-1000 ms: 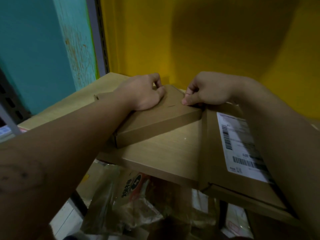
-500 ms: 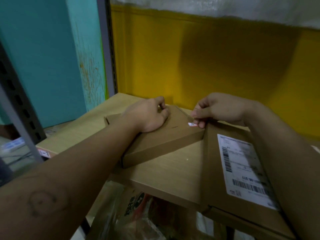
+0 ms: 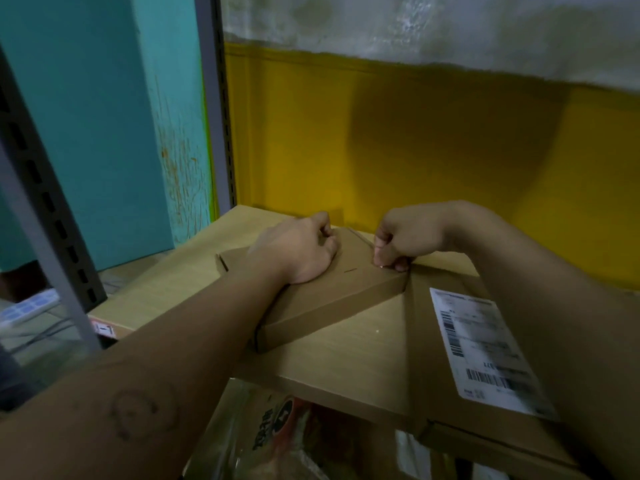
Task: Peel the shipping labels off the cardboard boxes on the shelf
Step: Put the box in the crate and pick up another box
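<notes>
The small flat brown cardboard box lies askew on the pale wooden shelf board. Its right corner touches the larger flat cardboard box, which carries a white barcoded shipping label. Your left hand holds the small box down, fingers curled at its far edge, while your right hand pinches at that corner on what may be a small pale scrap of label, too tiny to tell.

Yellow wall at 12 o'clock, grey plaster above it; teal wall at 9; slotted grey post at 11; wooden shelf at 8.
</notes>
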The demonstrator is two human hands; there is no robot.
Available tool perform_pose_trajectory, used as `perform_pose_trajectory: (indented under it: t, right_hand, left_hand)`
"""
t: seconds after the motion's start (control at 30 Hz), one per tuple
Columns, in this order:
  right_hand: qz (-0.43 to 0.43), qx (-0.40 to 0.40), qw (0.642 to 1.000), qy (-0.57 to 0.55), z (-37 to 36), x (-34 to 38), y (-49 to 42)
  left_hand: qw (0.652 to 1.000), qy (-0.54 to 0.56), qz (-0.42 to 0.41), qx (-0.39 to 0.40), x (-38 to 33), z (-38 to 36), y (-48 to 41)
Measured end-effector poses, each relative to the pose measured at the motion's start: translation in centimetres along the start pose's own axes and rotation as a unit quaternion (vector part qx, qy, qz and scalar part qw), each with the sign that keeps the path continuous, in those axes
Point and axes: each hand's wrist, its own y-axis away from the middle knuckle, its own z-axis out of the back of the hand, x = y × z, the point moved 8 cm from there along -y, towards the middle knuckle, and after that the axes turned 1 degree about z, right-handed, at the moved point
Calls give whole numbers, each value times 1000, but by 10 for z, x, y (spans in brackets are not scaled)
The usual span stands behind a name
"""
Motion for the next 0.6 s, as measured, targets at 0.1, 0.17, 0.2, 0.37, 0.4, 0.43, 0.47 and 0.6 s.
perform_pose_trajectory:
  t: [0.1, 0.17, 0.2, 0.37, 0.4, 0.43, 0.47, 0.6]
  right_hand:
    - [-28, 39, 997, -60, 1, -3, 0]
    - [-40, 39, 996, -73, 1, -3, 0]
    - [-45, 33, 995, -78, 0, -3, -1]
    - [-9, -56, 997, -51, 7, 3, 8]
    - [3, -90, 995, -36, 11, 4, 12]
    - [11, -120, 992, -36, 13, 6, 16]
    - [17, -144, 988, -49, 14, 6, 20]
    - [9, -234, 970, -61, 9, -1, 31]
  left_hand:
    - [1000, -12, -12, -3, -1, -1, 0]
    - [1000, -10, -12, -3, 0, 0, -1]
    - [1000, -8, -11, -1, 0, 0, -1]
    - [1000, -9, -16, -1, -2, 0, 0]
    - [1000, -7, -18, -2, -2, 0, 0]
    - [1000, -7, -19, -3, -2, 0, -1]
    - [1000, -8, -19, -4, -2, 0, -1]
    - [1000, -9, -19, -1, -1, 0, -1]
